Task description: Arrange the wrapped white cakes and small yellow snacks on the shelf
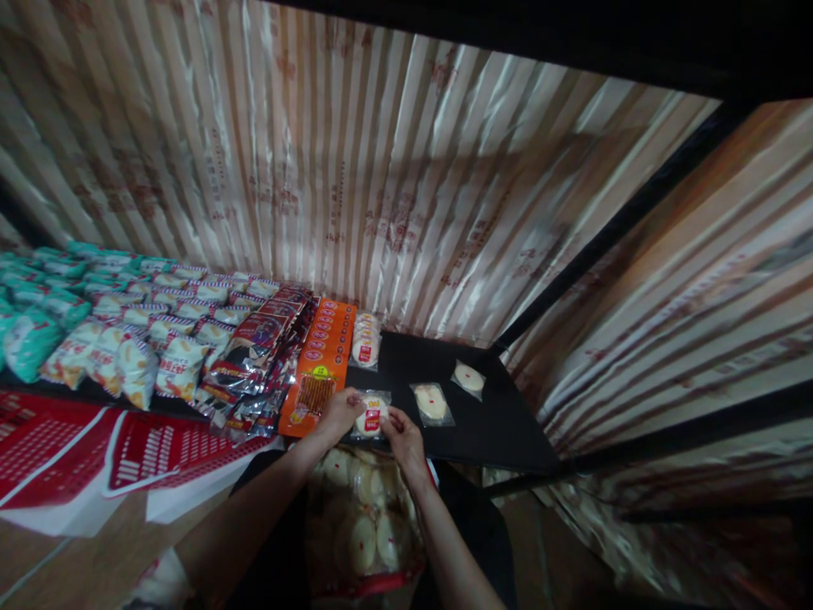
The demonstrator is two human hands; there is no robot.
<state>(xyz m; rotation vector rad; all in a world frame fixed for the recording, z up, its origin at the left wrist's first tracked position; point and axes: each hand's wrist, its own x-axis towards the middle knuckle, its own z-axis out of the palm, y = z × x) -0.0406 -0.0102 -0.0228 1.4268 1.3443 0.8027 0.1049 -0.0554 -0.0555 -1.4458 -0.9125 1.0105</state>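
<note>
Pleated, shiny sheeting with reddish print (406, 195) hangs behind a black shelf (495, 432). Below the shelf's front edge, towards its left, are red panels with white markings (162, 445). A large clear bag of pale round pieces (365, 529) sits below the front edge, between the person's legs.

Along the shelf, from the left, teal bags (38, 339) come first, then rows of white snack bags (178, 364), then a heap of dark shiny packets (254, 347). Beside the heap a flat orange packet (323, 356) reaches from near the back edge to the front edge.

The left hand (338, 415) and the right hand (405, 436) meet at the front edge, pinching opposite sides of one clear packet with a red label (372, 407) between thumbs and fingers. Beyond it, a row of similar packets (367, 341) overlaps near the back edge, beside the orange packet. Right of the hands lie two loose packets: one near the front edge (432, 402), the other nearer the back right corner (468, 378).
</note>
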